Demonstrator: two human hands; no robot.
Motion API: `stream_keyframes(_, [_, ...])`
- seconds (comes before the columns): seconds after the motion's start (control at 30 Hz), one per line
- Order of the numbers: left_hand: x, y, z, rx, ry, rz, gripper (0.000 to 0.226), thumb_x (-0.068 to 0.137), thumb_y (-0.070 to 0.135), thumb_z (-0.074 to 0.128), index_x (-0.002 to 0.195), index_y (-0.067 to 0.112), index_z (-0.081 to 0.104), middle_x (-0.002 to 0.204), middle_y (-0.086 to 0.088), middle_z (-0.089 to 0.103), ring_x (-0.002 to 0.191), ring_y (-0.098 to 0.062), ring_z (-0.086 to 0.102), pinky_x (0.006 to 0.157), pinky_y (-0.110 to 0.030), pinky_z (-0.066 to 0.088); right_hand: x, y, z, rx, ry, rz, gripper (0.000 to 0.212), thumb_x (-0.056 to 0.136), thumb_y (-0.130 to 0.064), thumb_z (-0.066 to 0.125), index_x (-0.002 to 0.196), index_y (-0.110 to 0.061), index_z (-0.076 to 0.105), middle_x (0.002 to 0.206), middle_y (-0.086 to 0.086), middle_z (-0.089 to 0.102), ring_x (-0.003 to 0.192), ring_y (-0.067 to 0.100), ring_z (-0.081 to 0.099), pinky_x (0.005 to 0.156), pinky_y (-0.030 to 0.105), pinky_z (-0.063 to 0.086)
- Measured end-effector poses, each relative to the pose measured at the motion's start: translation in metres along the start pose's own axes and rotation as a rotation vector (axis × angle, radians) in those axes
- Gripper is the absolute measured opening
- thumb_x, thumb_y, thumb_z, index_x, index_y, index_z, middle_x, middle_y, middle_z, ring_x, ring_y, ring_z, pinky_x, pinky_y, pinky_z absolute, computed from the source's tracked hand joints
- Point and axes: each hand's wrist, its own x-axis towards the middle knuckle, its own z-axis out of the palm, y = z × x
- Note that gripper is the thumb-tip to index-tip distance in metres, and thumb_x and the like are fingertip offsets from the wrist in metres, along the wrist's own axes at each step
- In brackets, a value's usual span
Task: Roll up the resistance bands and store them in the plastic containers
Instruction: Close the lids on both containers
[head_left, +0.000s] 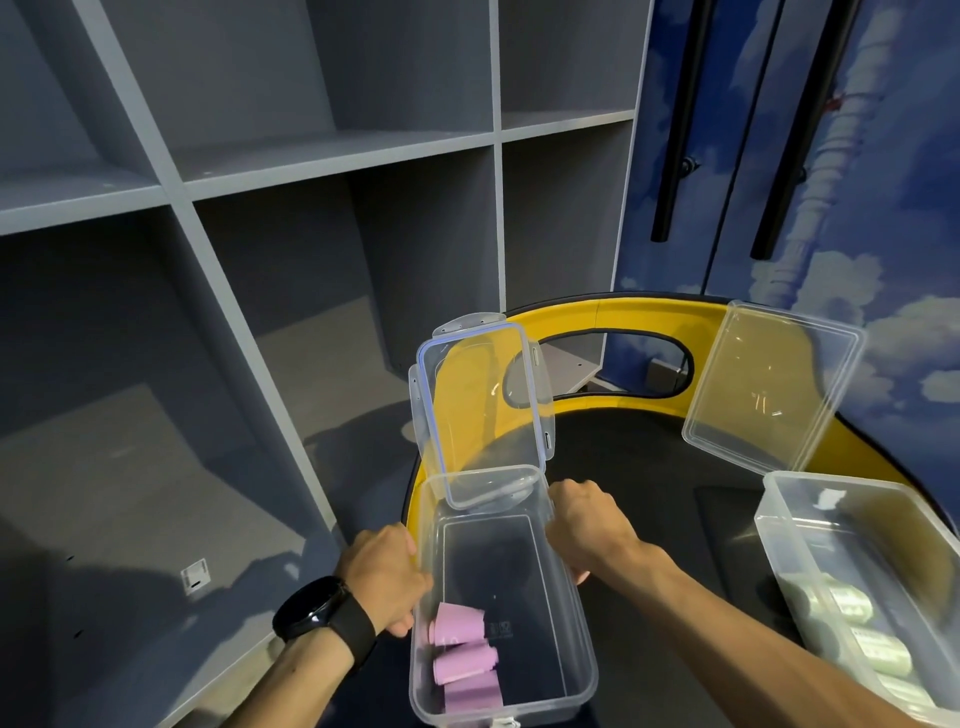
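Clear plastic makes up the container (501, 597) in the middle of the view, a long box that sits near the left edge of the round, dark-topped desk (649, 462) with its raised yellow rim. The left hand (387, 582) grips the container's left wall, fingers curled over the rim, and a black watch (322, 610) sits on that wrist. The right hand (584, 525) grips the right wall near the far end, knuckles up, fingers wrapped around the edge. At the container's far end its lid (480, 410) stands tilted upward, with a blue seal line and side clasps visible.

Inside, at the near left corner, lie three pink rolled resistance bands (465, 660), side by side and touching one another; the far part of the floor shows the desk through it.

At the desk's right edge stands a second clear container (852, 566), with pale green rolled bands (872, 639) lined up along its length. Its lid (774, 384) leans against the yellow rim at the far right, apart from the box.

Beyond the desk's left side rises a grey shelf unit (249, 171) of open cubbies. To the right, behind the desk, is a blue wall (883, 291) painted with clouds, crossed by two black bars (680, 124).
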Motion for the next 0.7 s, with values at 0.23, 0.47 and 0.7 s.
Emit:
stream_keyframes(0.23, [0.0,0.021,0.011,0.019,-0.034,0.039,0.012,0.089,0.015,0.057,0.101,0.016,0.055,0.069,-0.006,0.073,0.05,-0.014,0.069,0.055,-0.024,0.059,-0.008,0.02,-0.012,0.007,0.014,0.028,0.021,0.086,-0.006,0.052,0.103,-0.007,0.065,0.102,0.011,0.068,0.088,0.028,0.066,0.073,0.035,0.056])
stream_keyframes(0.47, [-0.003,0.053,0.028,-0.019,-0.043,0.077,0.016,0.088,0.013,0.058,0.08,0.021,0.047,0.075,-0.013,0.075,0.056,-0.022,0.071,0.059,-0.03,0.061,-0.018,0.046,-0.032,0.019,0.027,0.063,0.023,0.088,-0.007,0.052,0.104,-0.007,0.068,0.101,0.011,0.07,0.091,0.029,0.068,0.075,0.035,0.056])
stream_keyframes(0.7, [0.002,0.082,0.044,0.035,-0.053,0.138,0.008,0.088,0.016,0.06,0.083,0.017,0.053,0.076,-0.011,0.074,0.054,-0.019,0.068,0.06,-0.03,0.061,-0.026,0.074,-0.049,0.008,0.062,0.113,0.022,0.09,-0.011,0.053,0.106,-0.008,0.068,0.104,0.012,0.071,0.094,0.031,0.069,0.072,0.033,0.052])
